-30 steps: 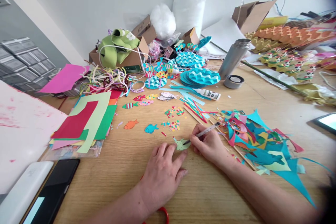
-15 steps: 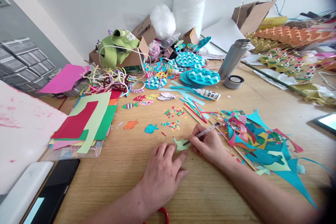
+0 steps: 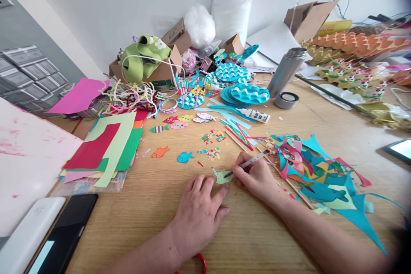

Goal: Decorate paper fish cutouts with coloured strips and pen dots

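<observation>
The right hand (image 3: pixel 255 175) has its thumb and fingers closed around a pen (image 3: pixel 253 160), which leans to the right, with its dark tip on the green cutout (image 3: pixel 221 177). This cutout is a small pale piece with dark dots, and it lies flat on the table (image 3: pixel 144 214) between the two hands. The left hand (image 3: pixel 201 205) is laid palm down, its fingers a little apart and grasping nothing, and its index finger reaches to the lower edge of the cutout. Under the left forearm a red loop (image 3: pixel 204 261) shows only in part. Just beyond the hands lie a blue fish (image 3: pixel 184 157), and to the left of it an orange fish (image 3: pixel 159 152); to the right of the blue one are two small heaps of paper bits (image 3: pixel 212 153). To the right of the right hand, a thin stick (image 3: pixel 298 195) runs along a large pile of scraps (image 3: pixel 324 171). Farther back there are patterned fish (image 3: pixel 159 129), a glue bottle (image 3: pixel 257 115) lying on its side, a stack of blue discs (image 3: pixel 250 93), and an upright flask (image 3: pixel 287 70) with its lid (image 3: pixel 286 99) near its base. At the left are coloured sheets (image 3: pixel 93 150), and nearer, a black phone (image 3: pixel 66 227) beside a white bar (image 3: pixel 32 231).
</observation>
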A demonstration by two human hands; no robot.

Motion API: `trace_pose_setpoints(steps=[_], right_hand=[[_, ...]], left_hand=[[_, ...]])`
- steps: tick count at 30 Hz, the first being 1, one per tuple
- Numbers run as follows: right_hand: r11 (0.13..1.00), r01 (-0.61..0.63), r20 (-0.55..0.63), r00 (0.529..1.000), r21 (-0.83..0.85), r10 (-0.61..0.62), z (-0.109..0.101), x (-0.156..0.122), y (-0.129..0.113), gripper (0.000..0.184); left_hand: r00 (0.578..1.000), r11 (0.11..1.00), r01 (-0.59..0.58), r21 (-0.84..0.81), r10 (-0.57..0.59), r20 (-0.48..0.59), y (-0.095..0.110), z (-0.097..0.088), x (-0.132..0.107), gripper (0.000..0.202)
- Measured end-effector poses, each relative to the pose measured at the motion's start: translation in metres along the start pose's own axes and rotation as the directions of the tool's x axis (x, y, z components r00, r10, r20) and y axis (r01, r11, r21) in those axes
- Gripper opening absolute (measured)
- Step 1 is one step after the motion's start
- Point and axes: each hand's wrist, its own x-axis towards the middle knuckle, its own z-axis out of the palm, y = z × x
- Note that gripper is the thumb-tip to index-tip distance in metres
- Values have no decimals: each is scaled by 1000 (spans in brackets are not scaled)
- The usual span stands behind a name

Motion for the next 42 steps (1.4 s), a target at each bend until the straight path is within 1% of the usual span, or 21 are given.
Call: trace_pose_setpoints(steps=[19,26,32,35,39,42], right_hand=[[999,-27,-8,1000,20,27,0,0,-3,14],[1000,-8,6,1000,8,8,0,0,-4,13],[999,-32,-3,999,21,32,0,0,-3,13],[998,-44,-11,999,50,45,0,-1,-3,13],[990,-55,-50,997,133,62,0,-2,-5,14],[986,-53,-67,996,159,65,-1,-2,-8,17]], left_hand=[[1000,1000,1,14,-1,-2,0,-1,0,44],[1000,1000,-1,20,1,-12,0,1,1,44],[1000,1000,-1,26,2,-23,0,1,1,44],[1000,1000,-1,18,1,-19,0,1,1,44],[1000,1000,7,24,-7,-15,0,0,1,44],[999,998,31,53,-29,-36,-2,0,0,47]])
